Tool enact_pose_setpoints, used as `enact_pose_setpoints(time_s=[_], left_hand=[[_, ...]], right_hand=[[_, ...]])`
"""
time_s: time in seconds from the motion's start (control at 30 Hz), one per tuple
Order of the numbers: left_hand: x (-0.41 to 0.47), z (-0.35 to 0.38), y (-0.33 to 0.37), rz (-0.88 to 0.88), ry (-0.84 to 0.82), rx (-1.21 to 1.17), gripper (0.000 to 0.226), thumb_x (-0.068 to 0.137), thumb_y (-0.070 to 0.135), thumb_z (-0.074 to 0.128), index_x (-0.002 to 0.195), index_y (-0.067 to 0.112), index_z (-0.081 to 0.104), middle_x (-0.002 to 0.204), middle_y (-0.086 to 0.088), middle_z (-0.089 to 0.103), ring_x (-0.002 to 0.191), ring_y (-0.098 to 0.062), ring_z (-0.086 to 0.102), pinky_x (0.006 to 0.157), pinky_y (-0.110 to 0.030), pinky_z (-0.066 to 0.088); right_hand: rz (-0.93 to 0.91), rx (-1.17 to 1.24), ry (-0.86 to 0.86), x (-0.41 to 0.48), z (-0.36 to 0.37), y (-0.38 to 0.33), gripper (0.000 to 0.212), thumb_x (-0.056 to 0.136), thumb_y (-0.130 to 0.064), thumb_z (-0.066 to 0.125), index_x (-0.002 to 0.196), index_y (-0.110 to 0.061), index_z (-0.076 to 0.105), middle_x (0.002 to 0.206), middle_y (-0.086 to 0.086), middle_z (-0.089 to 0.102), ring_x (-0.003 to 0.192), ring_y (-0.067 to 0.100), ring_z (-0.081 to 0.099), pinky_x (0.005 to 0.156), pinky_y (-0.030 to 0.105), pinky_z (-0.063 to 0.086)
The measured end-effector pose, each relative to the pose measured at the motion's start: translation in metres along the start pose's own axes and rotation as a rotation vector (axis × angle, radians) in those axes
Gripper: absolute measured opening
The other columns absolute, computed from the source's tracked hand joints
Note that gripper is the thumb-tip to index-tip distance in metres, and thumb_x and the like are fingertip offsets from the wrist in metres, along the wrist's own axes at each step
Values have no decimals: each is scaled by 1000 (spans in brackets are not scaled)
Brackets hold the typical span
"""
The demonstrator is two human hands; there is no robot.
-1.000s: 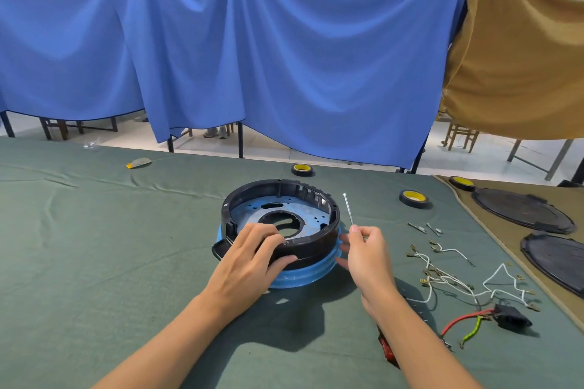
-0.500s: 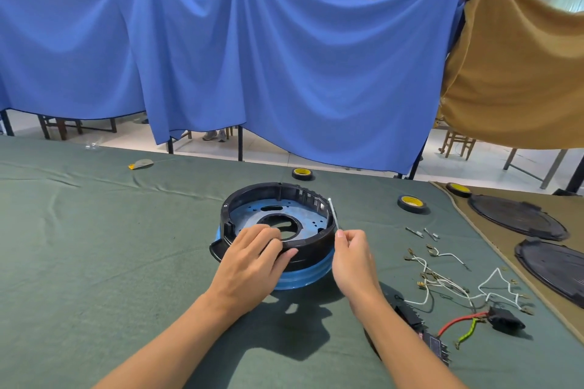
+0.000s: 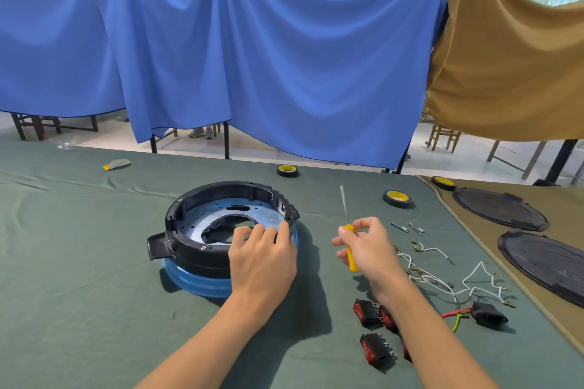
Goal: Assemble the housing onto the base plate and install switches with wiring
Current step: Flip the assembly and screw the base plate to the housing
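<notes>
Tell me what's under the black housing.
A blue base plate: its rim shows below the black housing, its floor inside the ring. The left hand covers the near-right edge, so seating there is hidden.

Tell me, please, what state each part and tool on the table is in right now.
housing, seated on the base plate
base plate, under the housing, on the green cloth
left grip, holding the housing rim
right grip, pinching the screwdriver
screwdriver, off the cloth, shaft pointing up
switches, loose, not installed
white wires, loose, not installed

Blue drapes [image 3: 252,57], tan drape [image 3: 505,57], green tablecloth [image 3: 79,262], yellow-cored tape rolls [image 3: 397,197], two black discs [image 3: 499,208]
</notes>
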State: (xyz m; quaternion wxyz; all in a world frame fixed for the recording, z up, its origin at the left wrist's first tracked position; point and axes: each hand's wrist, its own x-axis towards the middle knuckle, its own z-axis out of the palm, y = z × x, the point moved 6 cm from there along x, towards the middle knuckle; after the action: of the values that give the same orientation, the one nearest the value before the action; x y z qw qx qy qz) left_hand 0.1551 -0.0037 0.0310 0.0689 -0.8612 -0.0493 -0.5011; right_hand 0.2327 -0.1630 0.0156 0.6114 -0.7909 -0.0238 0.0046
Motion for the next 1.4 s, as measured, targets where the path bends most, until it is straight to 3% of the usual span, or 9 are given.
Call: enact_pose_setpoints(time_s=[0.07,0.17,0.33,0.53,0.63,0.73,0.93,1.13,1.4], left_hand=[[1,4,0,22,66,-9,7,74,16,72,81,16,74,50,3,50,51,-21,51,65,-33,42],[0,8,3,61,143,-68,11,84,22,65,80,18,74,52,5,53,52,-18,53,66,-33,41],[5,15,15,101,193,-117,19,88,29,63,72,22,70,50,6,51,53,-17,53,69,-33,40],[11,21,32,-3,130,-83,16,90,31,59,87,24,74,72,8,66,72,-19,62,80,-37,32],[15,25,37,-18,128,-31,18,90,32,60,94,24,76,72,5,68,73,-21,63,79,-39,31],[12,28,37,9,154,-10,16,91,31,61,93,26,76,65,6,66,70,-20,63,78,-38,31],[11,31,27,11,188,-53,17,94,32,59,90,28,75,61,8,65,69,-18,61,78,-38,30],[12,29,25,14,177,-72,18,94,33,58,90,28,75,56,8,62,66,-17,60,78,-37,30],[11,29,24,0,158,-68,18,95,33,57,92,29,75,55,7,60,65,-17,59,78,-36,31]], right_hand=[[13,-228,-21,10,-9,8,13,92,-23,62,89,-16,50,89,11,68,75,24,63,72,42,54],[-22,-720,4,20,-13,14,18,92,-31,59,93,-14,55,103,11,64,103,32,57,77,32,43],[-32,-1028,-44,22,-7,17,22,92,-33,53,85,-16,42,115,14,58,104,36,55,71,33,36],[-57,-989,-92,48,-31,11,33,91,-47,51,78,-18,56,100,13,64,95,35,57,77,38,46],[-149,-916,84,74,-66,3,15,95,-32,53,93,-22,64,106,11,67,98,32,60,80,39,50],[-144,-946,196,98,-93,13,19,95,-17,53,107,-20,68,115,13,66,105,32,58,83,39,50],[-137,-1079,79,121,-104,36,44,93,1,52,131,-19,60,128,13,61,115,30,57,95,41,50],[-136,-1120,23,126,-103,41,37,91,4,52,118,-14,69,113,15,67,98,31,62,84,41,55],[-52,-922,131,133,-110,39,18,91,0,59,99,-6,74,105,15,68,107,29,57,88,39,53]])
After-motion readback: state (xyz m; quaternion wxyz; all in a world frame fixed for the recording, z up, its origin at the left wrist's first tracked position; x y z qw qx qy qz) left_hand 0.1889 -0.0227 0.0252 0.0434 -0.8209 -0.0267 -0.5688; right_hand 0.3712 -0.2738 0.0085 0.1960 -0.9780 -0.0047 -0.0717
